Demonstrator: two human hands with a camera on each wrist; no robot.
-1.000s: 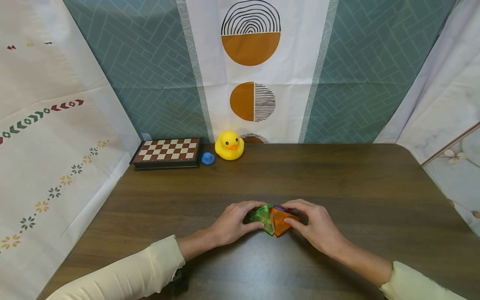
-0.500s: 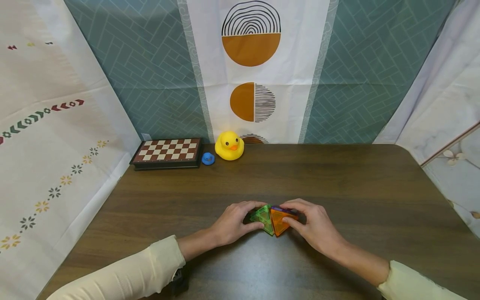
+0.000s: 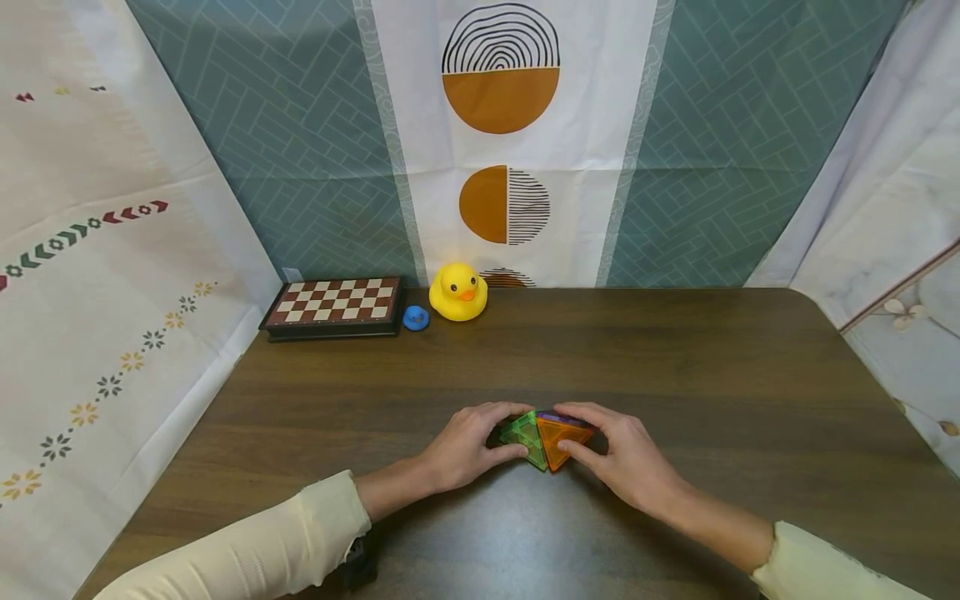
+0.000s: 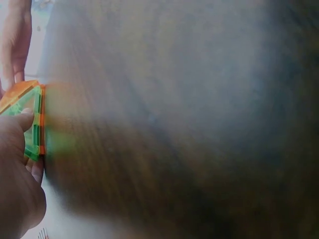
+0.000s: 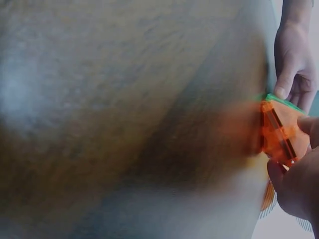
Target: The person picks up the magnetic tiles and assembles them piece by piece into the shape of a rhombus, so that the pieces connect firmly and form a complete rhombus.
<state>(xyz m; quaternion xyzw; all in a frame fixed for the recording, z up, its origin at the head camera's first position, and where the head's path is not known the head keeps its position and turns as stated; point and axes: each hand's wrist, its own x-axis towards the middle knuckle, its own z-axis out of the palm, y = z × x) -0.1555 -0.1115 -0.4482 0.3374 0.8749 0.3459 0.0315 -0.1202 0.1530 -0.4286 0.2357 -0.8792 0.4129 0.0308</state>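
Two groups of translucent magnetic tiles meet side by side over the middle of the table. My left hand (image 3: pixel 471 446) grips the green triangular tiles (image 3: pixel 527 437), thumb on the near face and fingers behind. My right hand (image 3: pixel 626 454) pinches the orange triangular tile (image 3: pixel 558 440), with a purple tile (image 3: pixel 567 418) showing along its far side. Their slanting edges lie against each other in the head view. In the left wrist view an orange edge (image 4: pixel 42 119) runs beside the green frame. The right wrist view shows the orange tile (image 5: pixel 279 130) with a green edge behind it.
A chessboard box (image 3: pixel 333 308) lies at the back left of the wooden table (image 3: pixel 675 350). Beside it are a small blue duck (image 3: pixel 416 317) and a larger yellow rubber duck (image 3: pixel 458 292). Patterned cloths hang behind and on both sides.
My right hand has shifted slightly left with the orange and purple tiles, closing the narrow gap to the green ones. The left hand stays in place.
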